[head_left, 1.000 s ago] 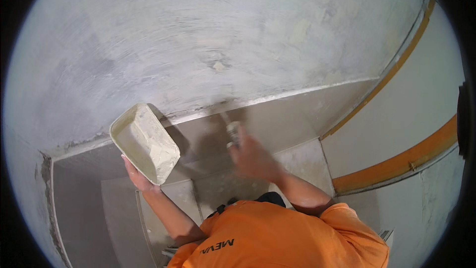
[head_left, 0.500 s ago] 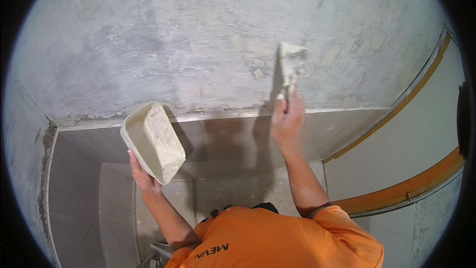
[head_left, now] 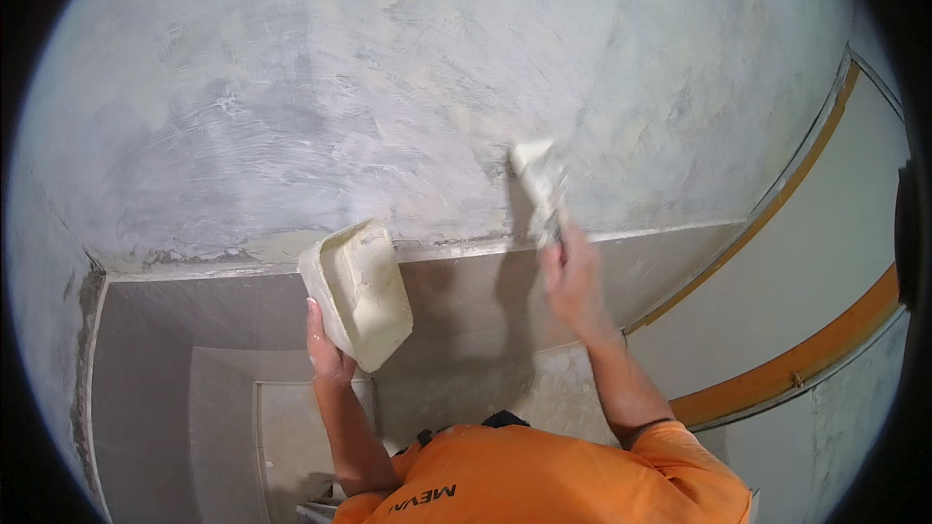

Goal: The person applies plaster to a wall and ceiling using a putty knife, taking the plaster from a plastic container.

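My left hand (head_left: 327,340) holds a pale plastic trough (head_left: 379,296) coated with cream putty, tilted with its hollow toward me, low in front of the rough plastered wall (head_left: 291,58). My right hand (head_left: 575,281), right of the trough, grips a putty knife (head_left: 542,180) by its handle. The blade, loaded or smeared with pale putty and blurred by motion, is over the plaster just above the white edge strip; whether it touches cannot be told. Its shadow falls on the wall.
Smooth grey panels (head_left: 146,378) lie below the plaster. A door (head_left: 767,252) with wooden trim stands at the right; a rough side wall (head_left: 49,330) is at the left. The pale floor (head_left: 311,437) shows below, with some dim objects beside my body.
The knife went up from low at the panel onto the plaster, then came down and leftward. My left hand has shifted right with the trough, toward my right hand.
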A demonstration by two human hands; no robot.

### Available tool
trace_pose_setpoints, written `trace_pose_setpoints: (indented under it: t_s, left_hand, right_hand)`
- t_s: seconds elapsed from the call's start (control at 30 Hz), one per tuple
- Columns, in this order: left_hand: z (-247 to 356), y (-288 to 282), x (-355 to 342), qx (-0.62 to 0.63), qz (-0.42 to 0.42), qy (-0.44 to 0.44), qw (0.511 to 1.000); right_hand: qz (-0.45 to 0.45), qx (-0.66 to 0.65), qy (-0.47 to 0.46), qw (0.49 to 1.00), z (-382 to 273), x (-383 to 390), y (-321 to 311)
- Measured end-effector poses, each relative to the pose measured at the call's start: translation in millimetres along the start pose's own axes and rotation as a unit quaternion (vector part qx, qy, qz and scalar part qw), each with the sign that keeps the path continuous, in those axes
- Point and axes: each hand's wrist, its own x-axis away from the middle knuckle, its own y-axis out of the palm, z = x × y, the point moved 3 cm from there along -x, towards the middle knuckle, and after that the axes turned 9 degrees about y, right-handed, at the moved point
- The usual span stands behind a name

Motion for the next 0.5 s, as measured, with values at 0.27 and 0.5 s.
trace_pose_setpoints:
  t_s: [0.27,0.5]
  left_hand:
    - [1.4,7.7,6.2,-0.032,0.06,0.035,0.997]
    - [37.3,-17.6,9.2,0.044,0.124,0.098,0.987]
  right_hand:
    - [0.152,-0.04,-0.081,0.984,-79.2,-58.3,44.8]
    - [-0.18,0.027,-0.066,0.981,-35.5,84.9,130.1]
